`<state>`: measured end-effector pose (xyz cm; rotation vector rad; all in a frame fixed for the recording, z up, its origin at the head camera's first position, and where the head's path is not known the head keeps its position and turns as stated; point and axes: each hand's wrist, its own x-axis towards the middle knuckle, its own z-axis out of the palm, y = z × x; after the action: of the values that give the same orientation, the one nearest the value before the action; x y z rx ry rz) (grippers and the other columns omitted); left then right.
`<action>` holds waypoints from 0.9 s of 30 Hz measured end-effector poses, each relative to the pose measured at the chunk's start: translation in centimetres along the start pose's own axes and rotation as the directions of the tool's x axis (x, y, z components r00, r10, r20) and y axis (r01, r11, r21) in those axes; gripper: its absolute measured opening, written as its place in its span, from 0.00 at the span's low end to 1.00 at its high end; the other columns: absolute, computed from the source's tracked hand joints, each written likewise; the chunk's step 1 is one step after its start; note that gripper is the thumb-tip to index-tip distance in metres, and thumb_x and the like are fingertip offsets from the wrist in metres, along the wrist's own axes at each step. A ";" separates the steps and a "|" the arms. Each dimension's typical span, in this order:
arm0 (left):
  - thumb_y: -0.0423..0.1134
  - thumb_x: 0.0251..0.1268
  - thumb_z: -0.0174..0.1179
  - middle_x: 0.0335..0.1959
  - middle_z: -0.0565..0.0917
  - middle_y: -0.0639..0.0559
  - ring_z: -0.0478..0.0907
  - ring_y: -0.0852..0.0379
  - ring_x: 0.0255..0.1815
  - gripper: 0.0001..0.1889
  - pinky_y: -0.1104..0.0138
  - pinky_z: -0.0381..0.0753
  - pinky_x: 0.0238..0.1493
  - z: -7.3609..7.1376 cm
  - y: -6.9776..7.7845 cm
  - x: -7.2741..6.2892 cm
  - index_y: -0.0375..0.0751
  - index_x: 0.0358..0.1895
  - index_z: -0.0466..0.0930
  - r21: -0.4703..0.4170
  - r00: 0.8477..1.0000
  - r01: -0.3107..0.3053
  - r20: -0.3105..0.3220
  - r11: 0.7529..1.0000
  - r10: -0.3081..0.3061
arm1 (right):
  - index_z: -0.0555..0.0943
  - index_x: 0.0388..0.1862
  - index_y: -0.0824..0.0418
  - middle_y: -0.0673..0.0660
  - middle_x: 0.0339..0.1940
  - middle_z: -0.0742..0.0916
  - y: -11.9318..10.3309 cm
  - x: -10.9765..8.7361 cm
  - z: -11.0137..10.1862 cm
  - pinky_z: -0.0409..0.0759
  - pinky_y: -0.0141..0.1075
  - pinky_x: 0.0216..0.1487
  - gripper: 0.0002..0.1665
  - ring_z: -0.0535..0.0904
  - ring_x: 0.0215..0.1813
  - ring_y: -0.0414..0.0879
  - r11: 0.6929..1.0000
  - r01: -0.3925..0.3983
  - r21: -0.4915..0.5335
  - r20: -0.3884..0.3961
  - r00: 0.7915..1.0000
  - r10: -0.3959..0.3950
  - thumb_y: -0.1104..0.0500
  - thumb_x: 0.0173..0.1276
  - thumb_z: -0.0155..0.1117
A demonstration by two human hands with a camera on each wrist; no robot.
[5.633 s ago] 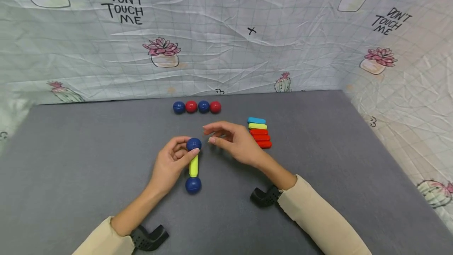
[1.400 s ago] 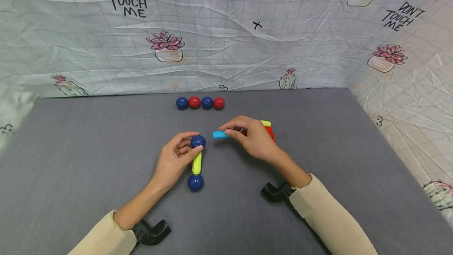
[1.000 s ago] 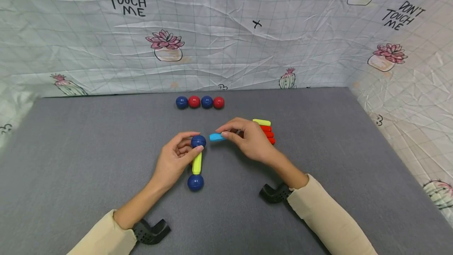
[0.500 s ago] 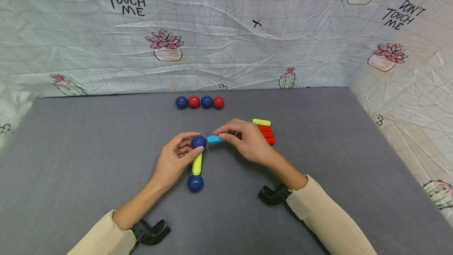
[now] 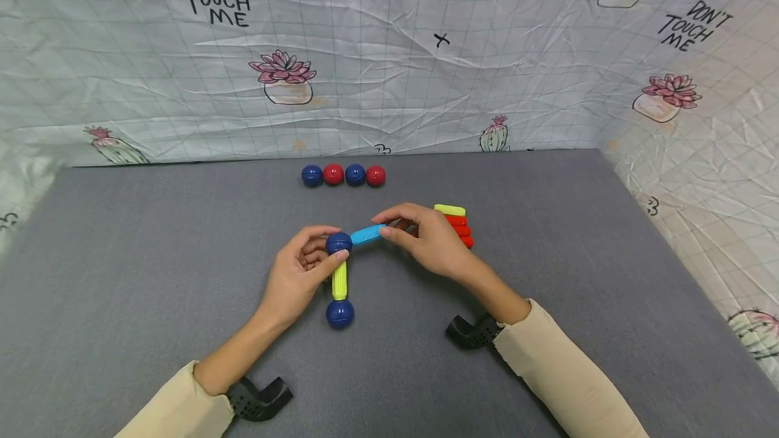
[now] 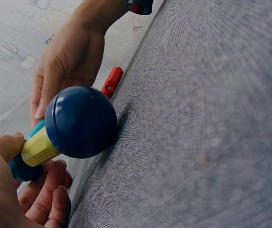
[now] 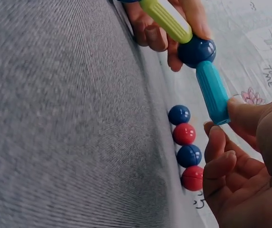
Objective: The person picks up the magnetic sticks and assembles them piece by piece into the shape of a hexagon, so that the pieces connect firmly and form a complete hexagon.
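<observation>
Between thumb and forefinger, my left hand (image 5: pixel 296 272) pinches the upper blue ball (image 5: pixel 338 242). From it a ribbed yellow stick (image 5: pixel 339 281) runs toward me to a second blue ball (image 5: pixel 339 314), which hangs close over the table in the left wrist view. A light-blue stick (image 7: pixel 212 90) touches the upper ball with one end, angled off to the right. My right hand (image 5: pixel 429 238) pinches that stick's far end with thumb and fingertips, its other fingers loosely curled in the right wrist view.
A row of blue and red balls (image 5: pixel 333 175) lies toward the back of the grey table (image 5: pixel 182 255). Right of my right hand are a yellow stick (image 5: pixel 450 210) and several red sticks (image 5: pixel 460 230), partly hidden by it. A printed cloth (image 5: pixel 377 53) hangs behind.
My right hand took the light-blue stick from the row and brought it left to the upper blue ball. Its end now touches the ball, and my fingers have shifted to its far end.
</observation>
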<state>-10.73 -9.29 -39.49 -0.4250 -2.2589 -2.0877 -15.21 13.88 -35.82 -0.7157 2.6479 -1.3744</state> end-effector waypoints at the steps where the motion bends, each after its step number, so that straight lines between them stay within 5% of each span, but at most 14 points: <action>1: 0.34 0.62 0.65 0.38 0.82 0.44 0.77 0.56 0.32 0.18 0.72 0.76 0.31 -0.1 0.0 0.0 0.37 0.54 0.76 0.000 1.000 -0.001 -0.005 1.000 0.001 | 0.83 0.49 0.53 0.44 0.42 0.83 0.0 0.1 0.0 0.77 0.37 0.33 0.12 0.76 0.33 0.43 1.000 -0.006 0.003 0.004 1.000 0.006 0.56 0.68 0.63; 11: 0.29 0.65 0.60 0.39 0.81 0.45 0.72 0.58 0.27 0.16 0.70 0.71 0.25 -0.2 -0.1 0.1 0.32 0.54 0.69 -0.083 0.996 0.021 0.083 0.996 -0.014 | 0.84 0.49 0.55 0.45 0.40 0.84 0.0 0.4 -0.1 0.76 0.37 0.30 0.12 0.75 0.30 0.44 0.999 -0.019 0.046 0.016 1.000 0.019 0.58 0.68 0.64; 27: 0.30 0.66 0.59 0.36 0.82 0.40 0.82 0.48 0.36 0.13 0.70 0.77 0.35 0.0 -0.2 0.1 0.31 0.51 0.72 -0.085 1.000 -0.004 0.010 0.996 0.005 | 0.83 0.50 0.57 0.45 0.38 0.84 -1.9 2.1 0.9 0.77 0.39 0.35 0.12 0.77 0.35 0.43 0.994 0.038 0.100 0.045 0.998 -0.043 0.58 0.69 0.62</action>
<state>-10.85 -9.27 -39.64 -0.4458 -2.1786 -2.1901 -16.15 11.37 -34.55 -0.7841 2.5229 -1.4675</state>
